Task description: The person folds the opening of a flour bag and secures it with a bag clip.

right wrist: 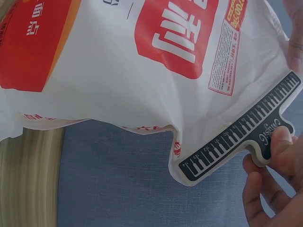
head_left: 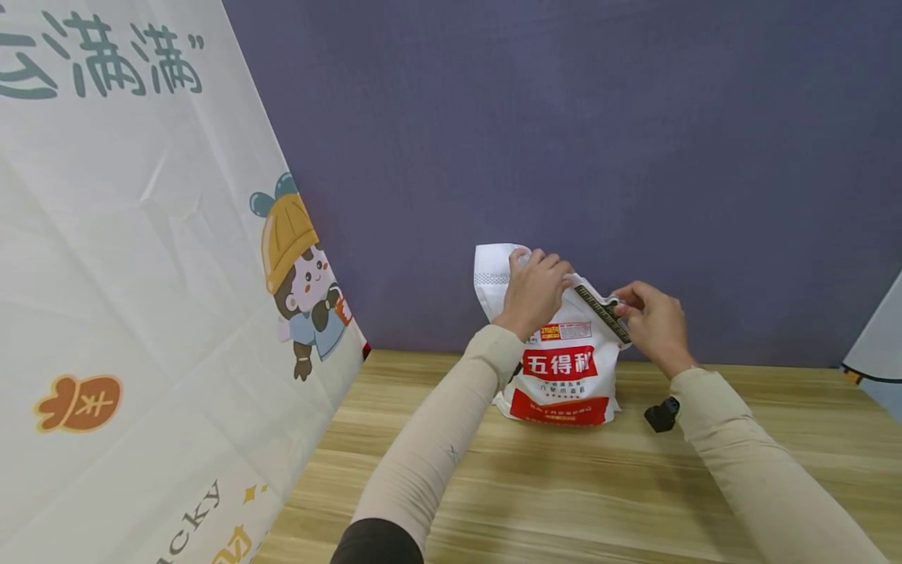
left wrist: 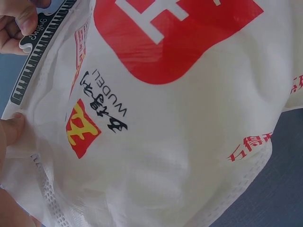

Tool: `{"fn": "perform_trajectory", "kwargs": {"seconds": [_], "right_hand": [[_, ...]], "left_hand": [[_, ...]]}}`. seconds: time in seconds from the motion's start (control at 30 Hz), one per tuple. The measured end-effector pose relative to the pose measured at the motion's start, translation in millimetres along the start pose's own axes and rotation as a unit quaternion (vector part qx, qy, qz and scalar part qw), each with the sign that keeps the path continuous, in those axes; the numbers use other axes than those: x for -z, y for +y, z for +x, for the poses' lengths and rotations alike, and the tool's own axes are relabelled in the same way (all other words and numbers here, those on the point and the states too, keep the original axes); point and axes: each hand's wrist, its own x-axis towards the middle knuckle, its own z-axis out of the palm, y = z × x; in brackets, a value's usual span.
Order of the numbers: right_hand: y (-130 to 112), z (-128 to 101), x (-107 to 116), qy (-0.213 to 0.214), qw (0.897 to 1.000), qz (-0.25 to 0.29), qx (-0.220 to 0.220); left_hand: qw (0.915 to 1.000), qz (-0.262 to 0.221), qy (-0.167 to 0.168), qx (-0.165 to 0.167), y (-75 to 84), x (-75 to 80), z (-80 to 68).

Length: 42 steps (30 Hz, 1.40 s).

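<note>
A white flour bag (head_left: 557,364) with red printed labels stands on the table, its top folded and leaning to the left. My left hand (head_left: 535,291) grips the bag's top edge, with the fingers behind it. Along the right part of that edge sits a black bag clip (right wrist: 241,125) with a piano-key pattern. My right hand (head_left: 655,321) pinches the clip's handle between thumb and fingers. In the left wrist view the clip (left wrist: 40,52) lies across the bag's edge close to the left fingertips (left wrist: 15,125). The back of the bag is hidden from the head view.
The wooden table (head_left: 486,493) runs up to a blue-grey cloth wall (head_left: 564,141). A white printed sheet (head_left: 141,258) with cartoon figures hangs at the left. A white panel (head_left: 881,329) with a dark lower edge stands at the far right.
</note>
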Motion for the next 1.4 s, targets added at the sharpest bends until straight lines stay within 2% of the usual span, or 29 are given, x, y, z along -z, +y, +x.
{"fn": "perform_trajectory", "kwargs": {"seconds": [0.53,0.97,1.2,1.4], "right_hand": [[0.9,-1.4,1.8,-0.009,1.000,-0.002,0.008],[0.5,-7.8,-1.8,-0.010,1.000,-0.009,0.011],[0.1,-13.1,-1.6,-0.028,0.999,0.021,0.009],[1.4,-25.5,2.2,-0.048,0.998,0.044,-0.018]], "left_hand": [[1.0000,-0.002,-0.002,0.002,0.3,-0.3,-0.5],[0.9999,-0.001,0.009,-0.005,1.3,-2.1,-1.5],[0.9999,0.000,0.011,-0.003,1.6,-1.3,-1.8],[1.0000,-0.004,0.007,-0.004,3.5,1.8,-3.3]]}}
